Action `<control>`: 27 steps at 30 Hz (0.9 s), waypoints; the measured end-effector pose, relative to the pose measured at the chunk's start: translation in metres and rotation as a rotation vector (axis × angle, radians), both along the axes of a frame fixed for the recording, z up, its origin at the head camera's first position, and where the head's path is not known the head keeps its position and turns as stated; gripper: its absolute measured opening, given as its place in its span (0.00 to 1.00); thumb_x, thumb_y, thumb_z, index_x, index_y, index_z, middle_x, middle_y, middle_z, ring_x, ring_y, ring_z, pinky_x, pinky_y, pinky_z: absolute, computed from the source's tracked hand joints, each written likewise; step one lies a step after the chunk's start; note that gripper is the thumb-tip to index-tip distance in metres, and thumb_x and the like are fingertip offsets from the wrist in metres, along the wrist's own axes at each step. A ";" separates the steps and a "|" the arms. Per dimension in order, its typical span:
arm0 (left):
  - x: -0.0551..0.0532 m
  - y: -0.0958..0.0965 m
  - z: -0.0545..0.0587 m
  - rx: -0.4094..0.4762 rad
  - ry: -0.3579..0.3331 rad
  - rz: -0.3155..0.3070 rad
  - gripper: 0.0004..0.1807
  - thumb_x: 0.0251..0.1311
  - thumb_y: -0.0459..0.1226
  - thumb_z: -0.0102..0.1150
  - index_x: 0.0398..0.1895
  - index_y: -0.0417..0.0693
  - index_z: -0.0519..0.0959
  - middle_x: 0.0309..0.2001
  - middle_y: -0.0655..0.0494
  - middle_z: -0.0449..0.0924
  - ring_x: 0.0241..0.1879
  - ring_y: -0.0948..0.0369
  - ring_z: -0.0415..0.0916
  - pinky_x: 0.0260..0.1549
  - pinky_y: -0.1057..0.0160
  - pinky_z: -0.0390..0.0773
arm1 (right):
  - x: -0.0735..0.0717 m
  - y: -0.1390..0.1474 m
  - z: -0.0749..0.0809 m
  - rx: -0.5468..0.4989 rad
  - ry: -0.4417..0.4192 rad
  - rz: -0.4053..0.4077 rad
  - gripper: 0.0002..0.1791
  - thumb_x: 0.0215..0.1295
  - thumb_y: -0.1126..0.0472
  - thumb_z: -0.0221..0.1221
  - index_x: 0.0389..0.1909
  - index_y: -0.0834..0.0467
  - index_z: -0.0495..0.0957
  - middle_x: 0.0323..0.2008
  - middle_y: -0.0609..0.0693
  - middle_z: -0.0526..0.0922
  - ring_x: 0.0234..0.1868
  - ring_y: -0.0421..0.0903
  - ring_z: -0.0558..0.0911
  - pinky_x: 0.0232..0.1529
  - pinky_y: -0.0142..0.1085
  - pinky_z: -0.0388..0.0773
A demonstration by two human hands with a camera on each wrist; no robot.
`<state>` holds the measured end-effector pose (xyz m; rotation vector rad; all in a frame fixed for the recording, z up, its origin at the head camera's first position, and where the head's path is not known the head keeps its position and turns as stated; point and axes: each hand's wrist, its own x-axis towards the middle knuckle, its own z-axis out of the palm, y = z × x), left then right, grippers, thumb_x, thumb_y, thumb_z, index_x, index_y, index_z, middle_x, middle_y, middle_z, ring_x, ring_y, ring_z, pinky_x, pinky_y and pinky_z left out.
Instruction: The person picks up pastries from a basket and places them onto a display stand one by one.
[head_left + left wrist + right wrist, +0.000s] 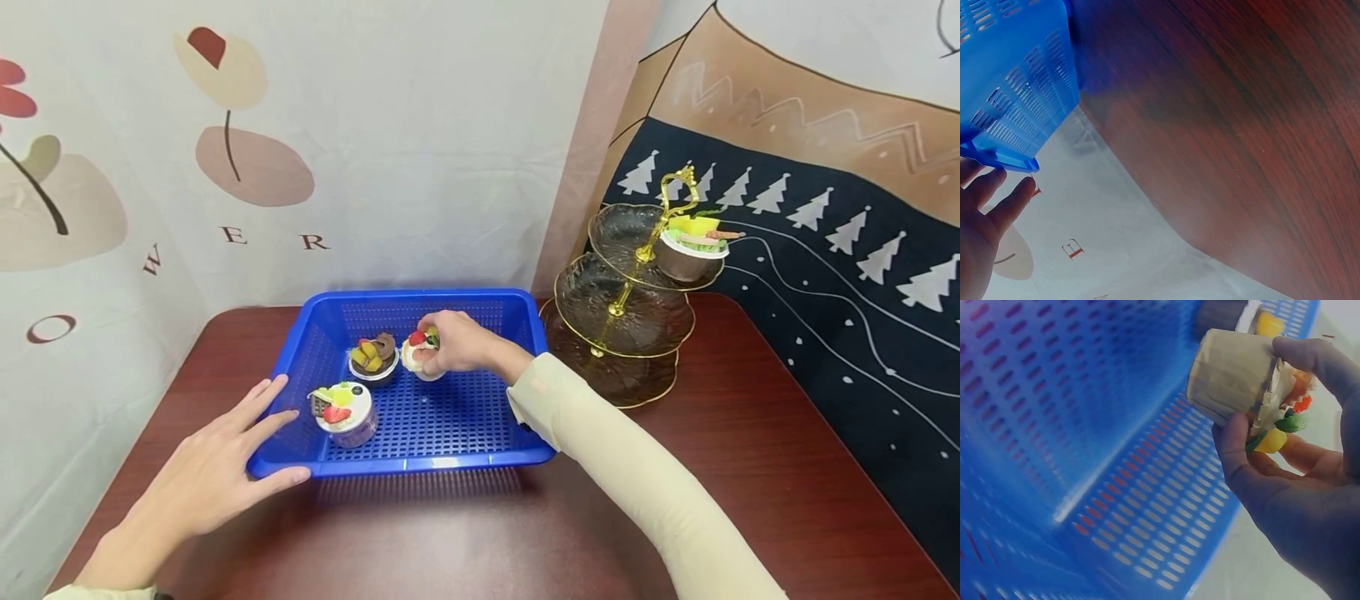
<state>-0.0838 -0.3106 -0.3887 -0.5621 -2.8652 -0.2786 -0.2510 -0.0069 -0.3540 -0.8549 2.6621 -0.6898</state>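
My right hand (459, 342) grips a cupcake (1229, 375) by its rim, inside the blue basket (438, 465). This cupcake has a beige cup and a fruit topping with red, green and yellow pieces. Just left of it in the head view sits a dark cupcake (372, 358) topped with chocolate and yellow chunks. Nearer the front left corner of the basket is a white-topped cupcake (347, 412) with strawberry. My left hand (206, 471) lies along the basket's left side, fingers extended and spread, fingertips at the rim.
A three-tier stand (626, 312) with gold rims and a gold handle stands right of the basket. On its top tier sits another fruit-topped cup (690, 250). Basket and stand rest on a reddish-brown table (750, 467), with printed cloth hanging behind.
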 end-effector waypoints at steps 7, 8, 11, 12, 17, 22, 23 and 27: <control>0.000 0.000 -0.001 0.002 0.017 -0.006 0.40 0.51 0.65 0.66 0.58 0.45 0.80 0.75 0.48 0.60 0.75 0.49 0.53 0.43 0.33 0.76 | 0.007 0.005 0.023 -0.104 0.059 0.002 0.41 0.51 0.56 0.72 0.67 0.63 0.70 0.53 0.52 0.80 0.46 0.43 0.78 0.48 0.31 0.75; 0.000 0.000 -0.001 0.002 0.019 -0.006 0.40 0.51 0.65 0.66 0.58 0.45 0.81 0.75 0.48 0.60 0.75 0.49 0.54 0.43 0.33 0.76 | 0.009 0.005 0.026 -0.115 0.066 0.004 0.42 0.51 0.56 0.72 0.68 0.63 0.69 0.54 0.52 0.80 0.46 0.43 0.78 0.48 0.31 0.75; 0.000 0.000 -0.001 -0.002 0.015 -0.004 0.40 0.51 0.65 0.66 0.58 0.45 0.80 0.75 0.48 0.59 0.74 0.48 0.55 0.43 0.33 0.76 | 0.012 0.007 0.036 -0.147 0.068 0.002 0.42 0.52 0.56 0.72 0.68 0.63 0.69 0.55 0.52 0.80 0.46 0.43 0.78 0.47 0.30 0.76; 0.000 0.000 -0.001 -0.003 0.014 -0.003 0.41 0.51 0.65 0.66 0.59 0.45 0.80 0.75 0.48 0.59 0.74 0.47 0.55 0.43 0.32 0.76 | 0.013 0.008 0.039 -0.155 0.071 0.002 0.42 0.53 0.55 0.72 0.68 0.62 0.69 0.55 0.52 0.80 0.46 0.42 0.79 0.46 0.30 0.76; 0.000 -0.001 0.000 0.002 0.020 0.000 0.41 0.51 0.65 0.66 0.58 0.45 0.81 0.75 0.48 0.60 0.74 0.48 0.54 0.43 0.33 0.76 | 0.015 0.017 0.057 -0.189 0.113 0.004 0.41 0.53 0.55 0.72 0.68 0.61 0.70 0.53 0.52 0.81 0.45 0.42 0.79 0.46 0.30 0.77; -0.001 -0.001 0.000 0.013 0.033 -0.012 0.40 0.50 0.64 0.67 0.58 0.45 0.81 0.75 0.48 0.60 0.75 0.49 0.53 0.43 0.34 0.76 | 0.019 0.035 0.077 -0.214 0.196 -0.008 0.39 0.51 0.54 0.72 0.66 0.59 0.72 0.52 0.51 0.82 0.46 0.42 0.80 0.47 0.33 0.76; -0.001 -0.001 0.000 0.013 0.033 -0.014 0.41 0.50 0.64 0.67 0.58 0.44 0.81 0.75 0.48 0.60 0.75 0.49 0.54 0.43 0.34 0.76 | 0.020 0.040 0.080 -0.219 0.212 -0.011 0.39 0.51 0.54 0.72 0.66 0.59 0.73 0.52 0.51 0.83 0.46 0.42 0.80 0.48 0.33 0.76; 0.000 -0.001 -0.001 0.010 0.033 -0.014 0.41 0.50 0.65 0.67 0.58 0.45 0.81 0.74 0.48 0.61 0.74 0.48 0.55 0.44 0.34 0.76 | 0.025 0.064 0.095 -0.257 0.259 -0.009 0.40 0.50 0.54 0.72 0.66 0.61 0.73 0.54 0.53 0.82 0.49 0.44 0.81 0.51 0.36 0.77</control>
